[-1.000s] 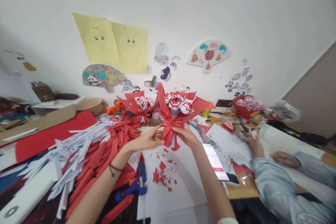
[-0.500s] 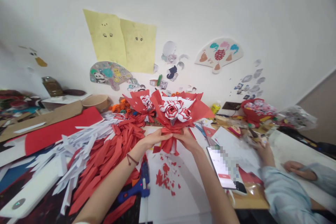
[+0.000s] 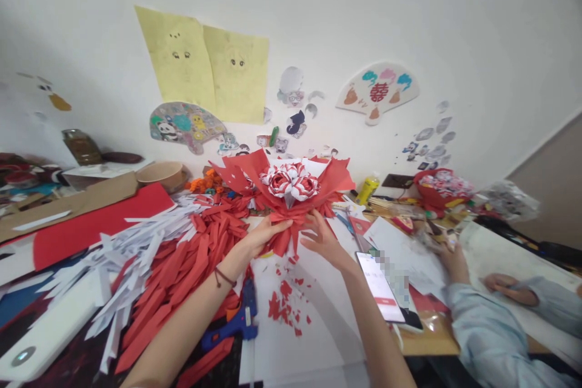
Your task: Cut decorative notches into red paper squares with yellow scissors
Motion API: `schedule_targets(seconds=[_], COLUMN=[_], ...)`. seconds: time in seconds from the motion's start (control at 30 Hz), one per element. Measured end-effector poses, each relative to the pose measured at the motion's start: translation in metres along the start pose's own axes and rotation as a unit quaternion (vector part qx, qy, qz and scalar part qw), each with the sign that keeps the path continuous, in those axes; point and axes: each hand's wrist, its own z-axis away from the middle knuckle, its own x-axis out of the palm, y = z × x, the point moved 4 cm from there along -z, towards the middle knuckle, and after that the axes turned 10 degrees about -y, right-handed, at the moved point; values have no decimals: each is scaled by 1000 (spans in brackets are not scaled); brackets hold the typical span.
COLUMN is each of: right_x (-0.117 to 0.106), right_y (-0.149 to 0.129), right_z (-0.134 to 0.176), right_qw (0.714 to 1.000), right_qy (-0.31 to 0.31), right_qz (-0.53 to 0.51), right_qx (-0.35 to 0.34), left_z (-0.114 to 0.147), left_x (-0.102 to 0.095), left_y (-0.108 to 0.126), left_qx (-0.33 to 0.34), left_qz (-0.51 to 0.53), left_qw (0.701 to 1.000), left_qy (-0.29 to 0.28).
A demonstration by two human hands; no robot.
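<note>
A small paper-flower bouquet (image 3: 291, 185), with red-and-white striped blooms in red wrapping paper, stands upright in front of me. My left hand (image 3: 266, 236) is closed round the gathered neck of the wrapping, its thumb across the front. At the neck's right side, my right hand (image 3: 324, 241) has its fingers spread, the fingertips by the red paper and the thumb apart from it. Behind it, partly hidden, sits another red wrapping with a striped bloom (image 3: 248, 185). Below the bouquet, red paper scraps (image 3: 286, 300) lie on a white sheet (image 3: 313, 345).
Red paper strips (image 3: 182, 273) and white paper strips (image 3: 131, 254) are heaped left, near a blue glue gun (image 3: 245, 315). A phone (image 3: 379, 288) lies right, beside another person's sleeve (image 3: 486, 327). Farther right is another bouquet (image 3: 443, 188). A yellow bottle (image 3: 367, 190) stands near the wall.
The bouquet has shifted slightly left and tipped, its blooms now facing me side by side. My right hand has loosened from the neck and its fingers have spread.
</note>
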Motion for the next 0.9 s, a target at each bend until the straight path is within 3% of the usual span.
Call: schedule_targets(seconds=[0.2, 0.33, 0.5, 0.67, 0.9], right_x=[32, 31, 10, 18, 26], right_y=[1, -9, -39, -70, -78], right_z=[35, 45, 39, 12, 7], right_qw=[991, 989, 971, 940, 958], right_qy=[26, 70, 207, 285, 264], right_qz=[131, 127, 97, 179, 82], right_qx=[-4, -26, -68, -46, -73], left_z=[-3, 0, 9, 12, 19], left_x=[6, 15, 28, 37, 37], left_y=[5, 11, 22, 23, 25], left_qx=[6, 20, 36, 46, 54], left_qz=[11, 0, -28, -48, -59], left_qw=[1000, 999, 997, 995, 991], left_qy=[16, 43, 63, 81, 108])
